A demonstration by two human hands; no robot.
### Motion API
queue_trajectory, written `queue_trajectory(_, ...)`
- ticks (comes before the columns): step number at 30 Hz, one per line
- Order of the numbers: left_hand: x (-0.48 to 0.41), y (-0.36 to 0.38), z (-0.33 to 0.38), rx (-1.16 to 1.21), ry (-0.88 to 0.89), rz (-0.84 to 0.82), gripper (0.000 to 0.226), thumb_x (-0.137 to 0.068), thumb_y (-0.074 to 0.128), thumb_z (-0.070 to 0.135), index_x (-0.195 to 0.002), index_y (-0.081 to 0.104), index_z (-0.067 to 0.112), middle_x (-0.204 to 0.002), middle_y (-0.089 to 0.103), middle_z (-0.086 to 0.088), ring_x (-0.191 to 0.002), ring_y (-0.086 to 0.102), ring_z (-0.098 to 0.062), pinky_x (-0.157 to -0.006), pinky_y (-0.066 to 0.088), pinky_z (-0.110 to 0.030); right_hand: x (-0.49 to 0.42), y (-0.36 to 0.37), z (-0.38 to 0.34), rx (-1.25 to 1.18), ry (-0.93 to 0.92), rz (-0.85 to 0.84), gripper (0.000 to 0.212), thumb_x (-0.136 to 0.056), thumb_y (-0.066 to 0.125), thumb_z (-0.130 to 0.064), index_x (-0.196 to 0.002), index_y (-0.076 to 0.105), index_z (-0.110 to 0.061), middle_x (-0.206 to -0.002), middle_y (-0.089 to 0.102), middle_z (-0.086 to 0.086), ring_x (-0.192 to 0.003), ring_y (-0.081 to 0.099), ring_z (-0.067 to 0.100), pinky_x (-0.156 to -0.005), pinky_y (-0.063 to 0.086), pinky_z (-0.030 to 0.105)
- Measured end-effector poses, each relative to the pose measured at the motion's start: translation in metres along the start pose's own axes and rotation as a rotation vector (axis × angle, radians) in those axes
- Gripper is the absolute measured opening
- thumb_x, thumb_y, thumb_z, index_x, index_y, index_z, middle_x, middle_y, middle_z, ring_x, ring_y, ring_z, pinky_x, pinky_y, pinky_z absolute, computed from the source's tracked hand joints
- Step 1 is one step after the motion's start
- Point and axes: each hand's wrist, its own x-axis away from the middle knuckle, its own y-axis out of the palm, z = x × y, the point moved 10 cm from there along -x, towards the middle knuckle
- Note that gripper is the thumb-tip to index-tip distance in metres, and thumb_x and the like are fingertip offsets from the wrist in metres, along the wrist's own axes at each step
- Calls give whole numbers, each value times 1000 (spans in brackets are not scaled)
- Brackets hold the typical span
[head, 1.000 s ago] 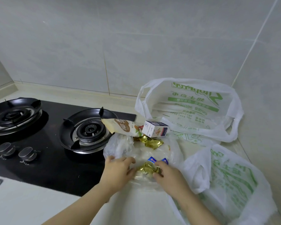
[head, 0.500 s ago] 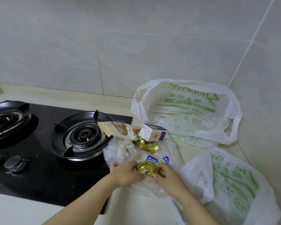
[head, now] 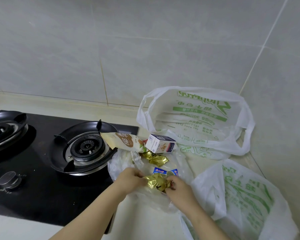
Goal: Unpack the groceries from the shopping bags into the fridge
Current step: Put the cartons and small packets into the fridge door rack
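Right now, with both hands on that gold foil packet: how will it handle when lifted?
Probably floppy: the gold foil packet looks creased and crumpled between the left hand and the right hand. Likely light, since fingertip pinches seem enough to hold it. The glossy foil may be slippery.

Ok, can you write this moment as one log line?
step: unpacking | left hand: pinches gold packet | right hand: pinches gold packet | under it: clear bag | fridge: not in view
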Motion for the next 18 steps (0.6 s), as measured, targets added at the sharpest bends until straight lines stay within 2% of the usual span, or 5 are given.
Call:
queue_trajectory(3,0,-3,24,-177,101,63,19,-82,66,19,-66,62,28,-76,64,7,-74,58,-9,-66,46,-19,3,-11,-20,20,-94,31,46,-77,60,-7,-117,57,-28,-94,48,-5,-81,52,6,-70,39,5)
queue_trajectory(6,6,3,54,-389,292,113,14,-84,63,23,-73,65,31,-83,66,11,-86,61,-10,-82,47,-27,6,-10,-36,128,-187,22,59,-73,64,-16,-127,48,-34,-114,36,-10,-111,42,14,-95,38,19)
queue_trajectory(9,19,23,86,-407,586,16,11,-80,63,12,-79,72,18,-80,70,5,-76,58,-7,-72,41,-19,6,6,-40,255,-205,-84,41,-72,62,-24,-110,48,-29,-111,47,-12,-110,45,16,-92,42,30)
queue_trajectory(12,25,39,99,-496,695,-47,12,-84,61,17,-85,73,15,-84,70,1,-77,59,-11,-73,44,-23,2,7,-34,85,-146,-142,27,-71,64,-18,-84,45,-33,-89,57,-10,-88,57,12,-79,48,29)
queue_trajectory(18,17,-11,133,-344,648,332,15,-90,54,15,-94,67,13,-94,67,0,-87,58,-16,-74,44,-24,-9,-17,-12,-397,1,4,21,-80,70,-21,-99,62,-27,-90,71,-5,-85,66,12,-78,54,30)
